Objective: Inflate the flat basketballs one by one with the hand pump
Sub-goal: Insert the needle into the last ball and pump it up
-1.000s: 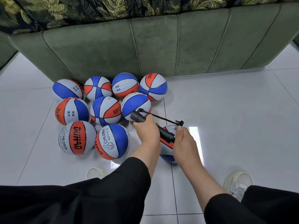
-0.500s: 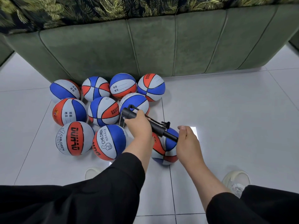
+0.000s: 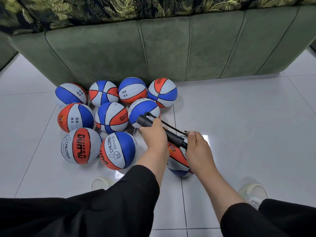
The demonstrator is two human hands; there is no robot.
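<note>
A black hand pump slants across the middle of the floor, its thin hose running along it. My left hand grips the pump's upper end, near the handle. My right hand holds the lower end, fingers curled round it where it meets a red, white and blue basketball. That ball lies on the tiles beneath both hands, largely hidden by them. Several more balls of the same colours are grouped to the left, such as the one marked CHILDREN.
A green sofa with a leaf-print cover blocks the far side, and the ball group rests against its base. White tiled floor stretches to the right. My shoes and black trouser legs fill the bottom edge.
The pump has been pushed in and drawn out again; my left hand slid up-left, then back towards the right. The ball under my hands turned, now showing its orange panel.
</note>
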